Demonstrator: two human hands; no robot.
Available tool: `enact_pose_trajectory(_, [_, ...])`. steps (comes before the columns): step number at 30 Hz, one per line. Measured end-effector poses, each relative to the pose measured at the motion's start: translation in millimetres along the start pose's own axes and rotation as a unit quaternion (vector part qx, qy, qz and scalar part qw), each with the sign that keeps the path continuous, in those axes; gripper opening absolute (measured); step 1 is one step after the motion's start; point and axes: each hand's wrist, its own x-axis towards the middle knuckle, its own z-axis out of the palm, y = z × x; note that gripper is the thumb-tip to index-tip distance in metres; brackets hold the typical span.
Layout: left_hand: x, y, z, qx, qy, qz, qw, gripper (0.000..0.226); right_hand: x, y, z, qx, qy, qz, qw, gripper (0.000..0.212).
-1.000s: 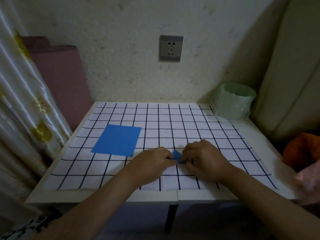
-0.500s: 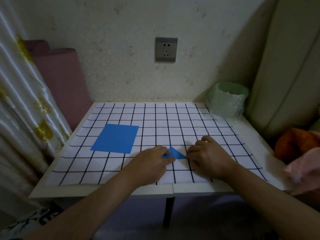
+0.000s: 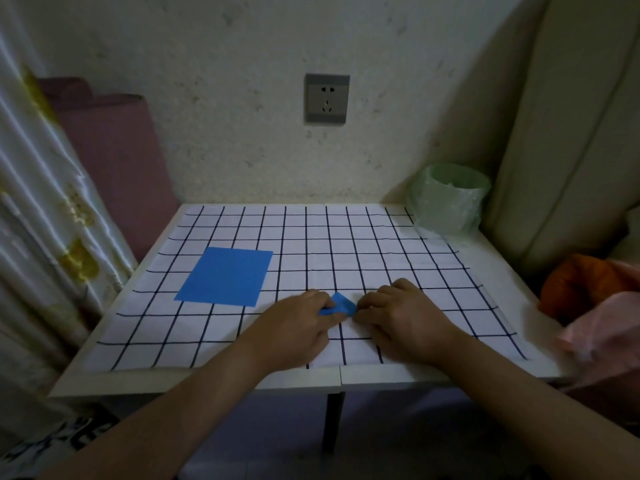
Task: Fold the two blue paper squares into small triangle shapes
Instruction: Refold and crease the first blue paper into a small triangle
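Both hands, left hand [image 3: 296, 329] and right hand [image 3: 403, 318], pinched small folded blue paper [image 3: 341, 304] at lower centre; unfolded blue paper square [image 3: 225, 276] lay left on counter [image 3: 491, 370].

The folded blue paper [image 3: 340, 303] lay partly under the fingers of the left hand [image 3: 294, 329] and right hand [image 3: 407, 320], its outline hidden; whether the right hand pinched or only touched it could not be told. The pink cloth [image 3: 604, 336] was blurred and cut off at the right edge.
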Motion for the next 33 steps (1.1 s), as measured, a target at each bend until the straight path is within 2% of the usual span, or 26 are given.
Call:
enact_pose_trajectory(4, [0, -4, 3, -0.003, -0.009, 0.001, 1.000, 0.039, -6, 8, -3, 0.010, 0.011, 0.025, 1.000, 0.025])
enact_pose_trajectory(8, [-1, -6, 4, 0.002, -0.008, 0.002, 1.000, 0.040, -10, 11, -9, -0.013, -0.003, 0.006, 1.000, 0.022])
enact_pose_trajectory(12, [-3, -6, 6, 0.003, 0.007, 0.002, 1.000, 0.040, -5, 3, -8, -0.033, 0.000, 0.061, 0.998, 0.031])
enact_pose_trajectory(14, [-4, -6, 7, -0.003, 0.005, -0.003, 1.000, 0.041, -2, -5, -8, 0.003, 0.029, 0.079, 0.996, 0.026])
enact_pose_trajectory(17, [-5, -7, 5, -0.013, 0.004, -0.003, 1.000, 0.037, 7, -20, -6, 0.090, 0.016, 0.054, 0.994, 0.034])
enact_pose_trajectory(19, [-6, -8, 1, -0.023, 0.007, -0.005, 1.000, 0.036, 12, -25, -4, 0.119, -0.004, 0.029, 0.992, 0.031])
enact_pose_trajectory(29, [-12, -9, -5, -0.019, 0.023, -0.016, 0.999, 0.035, 20, -24, 0, 0.055, -0.001, 0.004, 0.998, 0.033])
enact_pose_trajectory(33, [-25, -13, -11, -0.026, 0.052, -0.034, 0.998, 0.022, 21, -27, -4, 0.078, 0.003, 0.006, 0.997, 0.028])
